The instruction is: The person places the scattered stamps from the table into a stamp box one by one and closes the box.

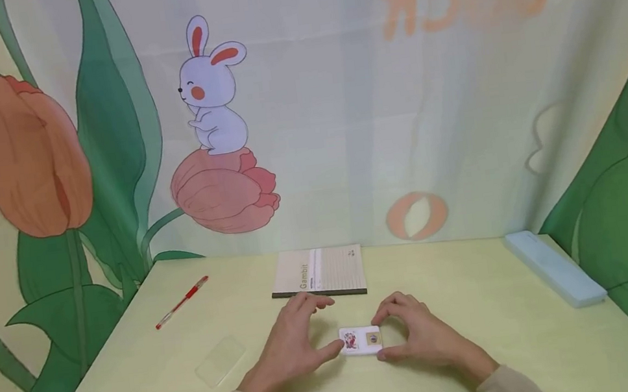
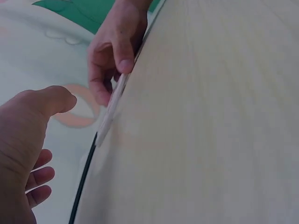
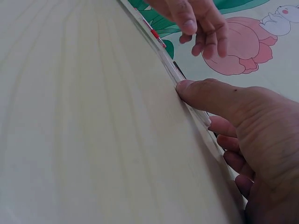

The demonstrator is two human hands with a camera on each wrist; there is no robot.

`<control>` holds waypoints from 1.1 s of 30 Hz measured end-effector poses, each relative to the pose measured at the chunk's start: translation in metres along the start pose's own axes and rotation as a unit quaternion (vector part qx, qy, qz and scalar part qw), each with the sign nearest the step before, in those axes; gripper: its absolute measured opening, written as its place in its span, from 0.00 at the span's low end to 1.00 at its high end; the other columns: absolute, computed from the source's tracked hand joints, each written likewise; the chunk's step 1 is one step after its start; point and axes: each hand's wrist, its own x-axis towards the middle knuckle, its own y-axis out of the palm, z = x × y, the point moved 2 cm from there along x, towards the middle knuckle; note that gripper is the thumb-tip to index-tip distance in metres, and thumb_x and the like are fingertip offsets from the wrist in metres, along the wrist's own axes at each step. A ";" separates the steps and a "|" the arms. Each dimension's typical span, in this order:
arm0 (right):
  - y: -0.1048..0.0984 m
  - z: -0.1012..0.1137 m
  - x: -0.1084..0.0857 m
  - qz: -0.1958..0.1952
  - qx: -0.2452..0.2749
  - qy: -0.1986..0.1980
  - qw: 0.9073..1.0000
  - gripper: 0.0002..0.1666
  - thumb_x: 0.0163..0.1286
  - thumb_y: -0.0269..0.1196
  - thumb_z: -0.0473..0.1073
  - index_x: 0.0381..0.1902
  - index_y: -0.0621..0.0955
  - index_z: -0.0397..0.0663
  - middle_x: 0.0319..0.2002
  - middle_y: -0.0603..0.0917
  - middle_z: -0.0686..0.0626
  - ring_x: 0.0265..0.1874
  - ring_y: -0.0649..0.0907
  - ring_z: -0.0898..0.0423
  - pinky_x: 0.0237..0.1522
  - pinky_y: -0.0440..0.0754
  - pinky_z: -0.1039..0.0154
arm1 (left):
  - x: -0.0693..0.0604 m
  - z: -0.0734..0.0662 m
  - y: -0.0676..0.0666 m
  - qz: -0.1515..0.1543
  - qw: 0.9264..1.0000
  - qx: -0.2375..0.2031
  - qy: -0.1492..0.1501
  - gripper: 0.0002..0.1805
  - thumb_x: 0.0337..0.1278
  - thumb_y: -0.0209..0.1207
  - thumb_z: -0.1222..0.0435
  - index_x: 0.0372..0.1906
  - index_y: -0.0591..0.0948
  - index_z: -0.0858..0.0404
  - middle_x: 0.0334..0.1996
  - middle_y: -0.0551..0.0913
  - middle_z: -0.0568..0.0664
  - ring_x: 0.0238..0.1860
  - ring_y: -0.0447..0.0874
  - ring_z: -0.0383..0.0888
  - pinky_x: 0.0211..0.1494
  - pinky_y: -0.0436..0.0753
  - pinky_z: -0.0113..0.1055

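A small white rectangular case with a printed figure and a gold square lies at the front middle of the table. My right hand pinches its right end between thumb and fingers; the right wrist view shows the thumb of that hand on its edge. Beside the left end is my left hand, thumb and fingers spread apart, the thumb tip close to the case. In the left wrist view the case appears edge-on, and a gap separates it from the left hand.
A notebook lies behind the hands. At the left are a red pen and a clear flat case. A light blue box sits at the right edge of the table. A printed curtain hangs behind.
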 end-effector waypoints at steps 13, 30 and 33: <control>-0.004 0.003 0.001 0.001 0.009 -0.005 1.000 0.28 0.57 0.87 0.60 0.52 0.86 0.70 0.60 0.79 0.62 0.68 0.74 0.49 0.73 0.65 0.33 | -0.038 0.043 -0.069 -0.056 0.995 0.012 -0.076 0.37 0.51 0.84 0.53 0.68 0.83 0.52 0.60 0.82 0.42 0.59 0.83 0.49 0.63 0.81 0.52; 0.000 0.003 0.001 0.003 0.004 0.001 1.000 0.28 0.57 0.87 0.60 0.52 0.86 0.70 0.60 0.79 0.63 0.67 0.74 0.49 0.72 0.68 0.33 | -0.122 0.108 -0.124 -0.003 0.980 0.071 -0.184 0.48 0.46 0.84 0.36 0.70 0.82 0.52 0.54 0.84 0.45 0.53 0.80 0.47 0.58 0.82 0.54; 0.000 0.001 0.000 0.004 0.006 0.003 1.000 0.28 0.57 0.87 0.60 0.52 0.86 0.71 0.60 0.79 0.63 0.67 0.74 0.49 0.72 0.68 0.33 | -0.124 0.111 -0.124 0.020 0.977 0.087 -0.194 0.51 0.41 0.83 0.31 0.69 0.84 0.52 0.49 0.83 0.42 0.50 0.78 0.45 0.56 0.80 0.53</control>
